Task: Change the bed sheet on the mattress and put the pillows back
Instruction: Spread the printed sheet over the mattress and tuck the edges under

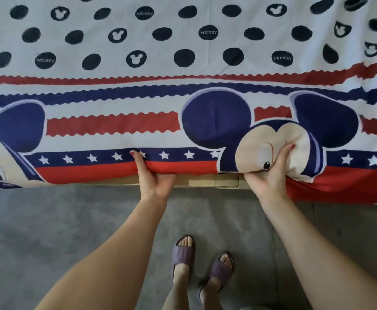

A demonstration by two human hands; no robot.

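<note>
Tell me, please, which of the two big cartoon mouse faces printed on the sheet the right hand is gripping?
The right hand grips the full mouse face with both round ears showing, right of centre on the bed sheet. The other face, cut off at the left edge, is untouched.

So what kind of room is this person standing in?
Most likely a bedroom, in a plain home. A printed bed sheet with dots, stripes and cartoon mouse heads covers a mattress, both hands grip its hanging edge, and the person stands in purple slippers on a bare grey concrete floor.
</note>
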